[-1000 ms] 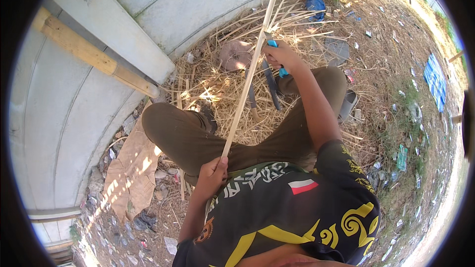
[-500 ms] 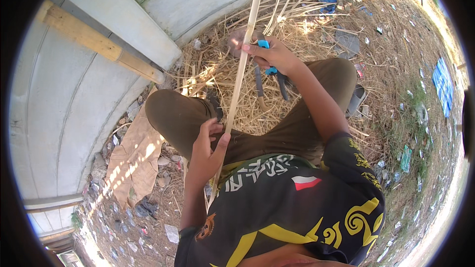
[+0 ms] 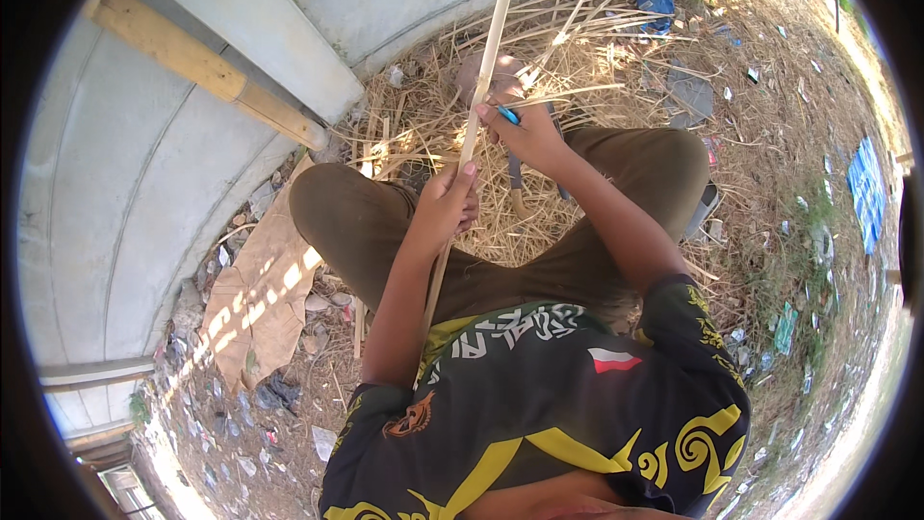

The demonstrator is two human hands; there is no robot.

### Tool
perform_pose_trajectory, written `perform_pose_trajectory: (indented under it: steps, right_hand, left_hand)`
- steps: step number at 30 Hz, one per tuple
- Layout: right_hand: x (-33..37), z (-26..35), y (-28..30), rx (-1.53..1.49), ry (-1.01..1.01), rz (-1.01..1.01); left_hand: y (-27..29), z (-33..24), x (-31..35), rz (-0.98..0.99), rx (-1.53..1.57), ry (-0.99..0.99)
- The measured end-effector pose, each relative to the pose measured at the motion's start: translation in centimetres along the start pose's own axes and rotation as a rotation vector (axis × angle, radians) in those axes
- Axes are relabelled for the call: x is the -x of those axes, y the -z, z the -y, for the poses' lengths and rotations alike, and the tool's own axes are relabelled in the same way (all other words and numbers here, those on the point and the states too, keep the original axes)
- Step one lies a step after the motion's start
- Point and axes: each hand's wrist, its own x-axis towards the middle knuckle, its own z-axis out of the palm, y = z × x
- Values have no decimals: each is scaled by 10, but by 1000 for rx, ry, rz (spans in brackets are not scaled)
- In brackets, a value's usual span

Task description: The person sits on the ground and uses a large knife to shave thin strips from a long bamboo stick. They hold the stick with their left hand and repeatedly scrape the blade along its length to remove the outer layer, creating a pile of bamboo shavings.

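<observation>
A long pale bamboo strip runs from the top of the view down past my left forearm towards my shirt. My left hand is closed round it in front of my left knee. Higher up, my right hand pinches the strip and also holds a blue-handled tool. Most of that tool is covered by the fingers, so I cannot tell its kind. A rounded brownish block lies behind the strip. Below my right hand, a dark-shafted tool with a brown curved end rests on the shavings.
Bamboo shavings and thin strips cover the ground between and beyond my knees. A grey panel wall stands at left, with a bamboo pole against it. Brown sheeting lies beside my left knee; a blue plastic piece lies far right.
My left hand has slid up the strip towards my right hand and closed round it. My right hand has turned and moved slightly down, and a thin sliver now sticks out beside it.
</observation>
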Motion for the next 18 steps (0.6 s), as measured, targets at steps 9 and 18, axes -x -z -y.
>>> perform_pose_trajectory:
  steps: [9,18]
  right_hand:
    - [-21,13,27,-234,-420,281]
    - [15,-196,81,1073,-629,772]
  left_hand:
    - [5,-5,4,53,117,20]
    - [21,-7,-5,-188,272,22]
